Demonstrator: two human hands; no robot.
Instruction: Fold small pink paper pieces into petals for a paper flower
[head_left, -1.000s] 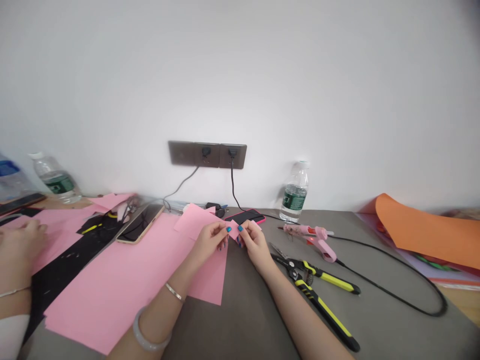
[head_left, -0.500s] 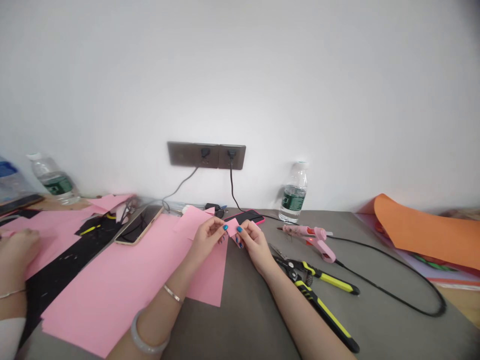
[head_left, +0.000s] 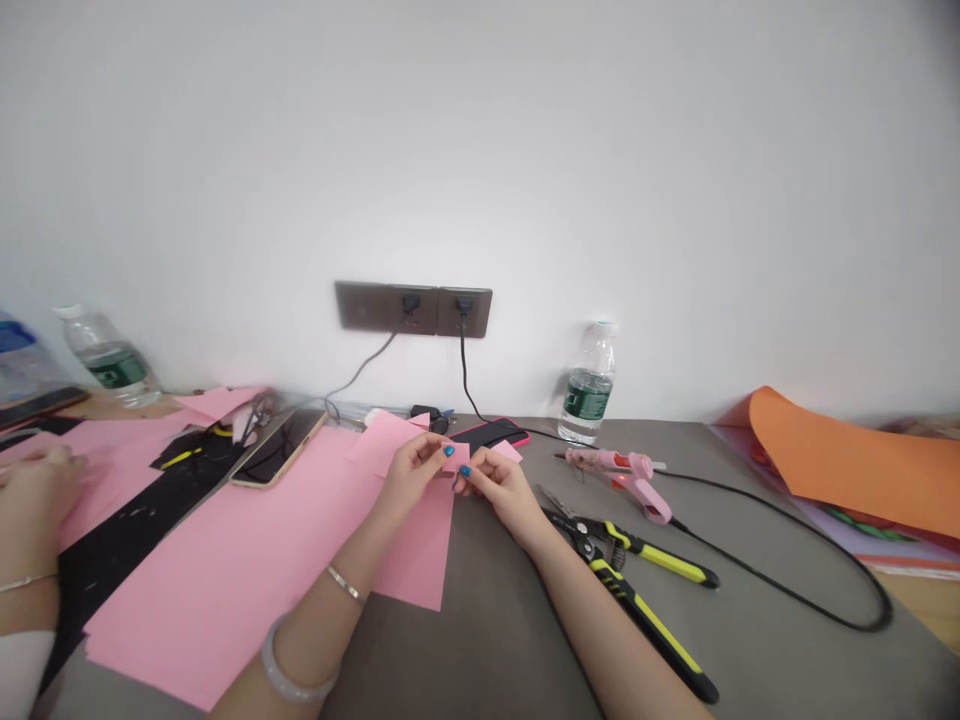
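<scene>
We pinch a small pink piece (head_left: pixel 461 456) to the left of the glue gun (head_left: pixel 643 487), thumb and fingers of both our left hand (head_left: pixel 415 470) and right hand (head_left: pixel 504 490) closed on its edges. We seem to be shaping or aligning it; the next move calls for light, even fingertip pressure.

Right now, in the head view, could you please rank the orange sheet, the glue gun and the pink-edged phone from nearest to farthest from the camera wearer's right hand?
From the right hand:
1. Pink-edged phone, just beyond it.
2. Glue gun, to its right.
3. Orange sheet, at the far right.
</scene>
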